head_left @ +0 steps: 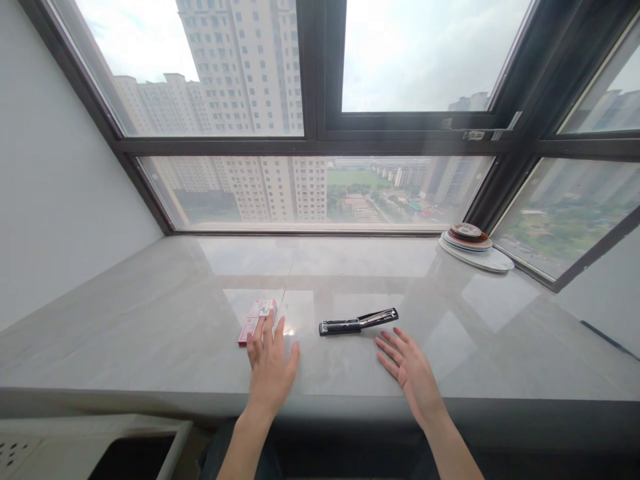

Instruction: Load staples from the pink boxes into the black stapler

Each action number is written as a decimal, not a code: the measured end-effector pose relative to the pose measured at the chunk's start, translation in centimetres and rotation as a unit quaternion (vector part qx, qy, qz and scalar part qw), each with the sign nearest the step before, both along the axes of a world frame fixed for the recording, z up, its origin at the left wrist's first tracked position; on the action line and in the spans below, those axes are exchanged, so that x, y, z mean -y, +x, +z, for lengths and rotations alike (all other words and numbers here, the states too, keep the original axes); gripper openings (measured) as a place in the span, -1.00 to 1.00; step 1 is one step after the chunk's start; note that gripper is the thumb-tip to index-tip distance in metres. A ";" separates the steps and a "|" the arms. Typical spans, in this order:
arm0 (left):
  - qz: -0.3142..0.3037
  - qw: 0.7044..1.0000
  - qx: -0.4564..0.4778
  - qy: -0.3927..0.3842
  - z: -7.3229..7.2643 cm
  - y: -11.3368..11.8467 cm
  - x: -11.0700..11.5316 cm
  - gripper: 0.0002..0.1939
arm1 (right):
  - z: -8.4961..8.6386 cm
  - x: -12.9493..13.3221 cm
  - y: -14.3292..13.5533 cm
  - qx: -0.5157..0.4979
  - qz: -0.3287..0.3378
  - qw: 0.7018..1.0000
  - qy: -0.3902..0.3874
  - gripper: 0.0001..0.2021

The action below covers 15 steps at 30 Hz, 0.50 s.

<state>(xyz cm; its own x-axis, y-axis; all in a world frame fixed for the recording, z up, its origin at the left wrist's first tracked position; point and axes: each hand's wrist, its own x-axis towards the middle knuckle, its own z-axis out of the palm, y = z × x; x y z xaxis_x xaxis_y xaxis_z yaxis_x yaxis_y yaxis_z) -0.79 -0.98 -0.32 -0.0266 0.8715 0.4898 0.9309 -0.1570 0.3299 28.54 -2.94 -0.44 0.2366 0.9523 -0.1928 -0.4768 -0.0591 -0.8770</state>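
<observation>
A black stapler (345, 326) lies opened out on the pale marble ledge, its upper arm angled to the right and its metal inside showing. To its left are small red-and-white boxes (249, 328), side by side. My left hand (271, 363) is palm down over the near right edge of these boxes, fingers spread; whether the fingertips touch them is hard to tell. Just below the stapler's right end, my right hand (411, 370) is turned partly palm up with its fingers apart, holding nothing.
A stack of plates or round mats (470, 248) sits at the ledge's back right corner, by the dark window frame (313, 148). The front edge of the ledge (350, 398) runs below my hands. A white container (55, 443) stands beneath it at lower left.
</observation>
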 end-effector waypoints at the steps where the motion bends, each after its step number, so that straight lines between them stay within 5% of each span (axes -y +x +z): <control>1: 0.051 0.999 -0.003 0.005 -0.2 -0.8 0.2 -0.45 | -0.1 0.8 0.1 0.036 0.019 0.999 -0.018 -0.47; 3: 0.096 0.995 -0.012 0.002 -0.6 -2.0 0.8 -0.46 | -0.4 1.8 0.1 0.117 0.063 0.990 -0.051 -0.43; 5: 0.068 0.998 -0.015 -0.010 -0.9 -2.3 1.5 -0.53 | -0.9 2.1 0.0 0.206 0.106 0.971 -0.064 -0.42; 10: -0.152 0.983 0.059 -0.080 0.1 0.6 2.4 -0.70 | -1.1 0.7 -1.0 0.346 0.215 0.912 -0.035 -0.48; 15: -0.263 0.945 0.157 -0.114 1.0 5.8 0.8 -0.59 | -0.8 -2.1 -2.2 0.342 0.294 0.892 -0.027 -0.51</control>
